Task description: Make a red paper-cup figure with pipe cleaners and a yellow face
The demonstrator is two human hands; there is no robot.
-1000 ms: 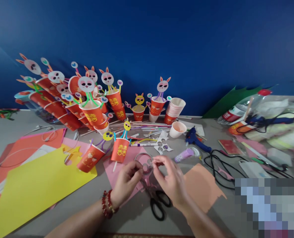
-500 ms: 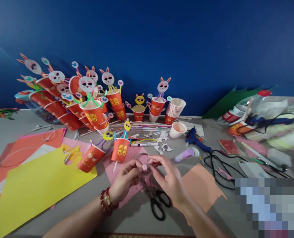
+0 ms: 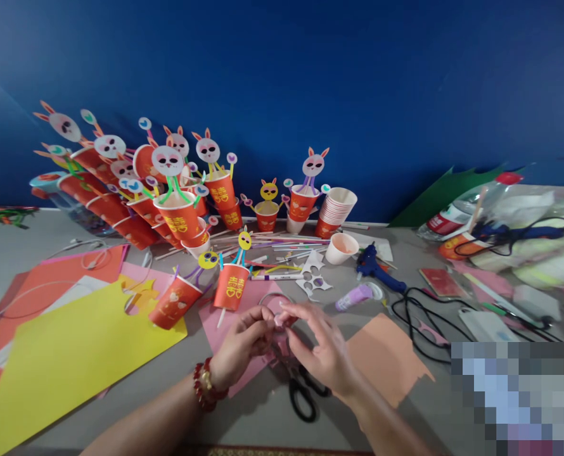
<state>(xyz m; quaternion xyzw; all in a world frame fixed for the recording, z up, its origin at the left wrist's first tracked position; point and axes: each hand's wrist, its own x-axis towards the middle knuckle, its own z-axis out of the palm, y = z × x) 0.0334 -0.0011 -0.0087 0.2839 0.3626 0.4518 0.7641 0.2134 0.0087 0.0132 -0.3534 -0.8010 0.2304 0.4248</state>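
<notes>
Between my hands, above the table, is a small pink paper circle (image 3: 278, 321), partly hidden by fingertips. My left hand (image 3: 248, 339), with red beads at its wrist, pinches the circle from the left. My right hand (image 3: 317, 345) reaches in from the other side, its thumb and index fingertips closed around the circle's right edge. Below them lie black-handled scissors (image 3: 302, 400), their blades mostly covered by the hands, on a pink paper sheet (image 3: 251, 373). Just beyond the left hand, a red paper cup (image 3: 232, 288) bears a yellow paper figure (image 3: 244, 239).
Red cups with rabbit figures (image 3: 168, 161) crowd the back left. Yellow paper (image 3: 73, 354) covers the left side, orange paper (image 3: 389, 358) the right. A blue glue gun (image 3: 379, 269), black cable (image 3: 408, 316), glue stick (image 3: 355, 296) and white paper scrap (image 3: 314, 278) lie beyond the right hand.
My right index finger has come in over the pink circle, and the right hand has shifted slightly left. The left hand keeps its pinch almost in place.
</notes>
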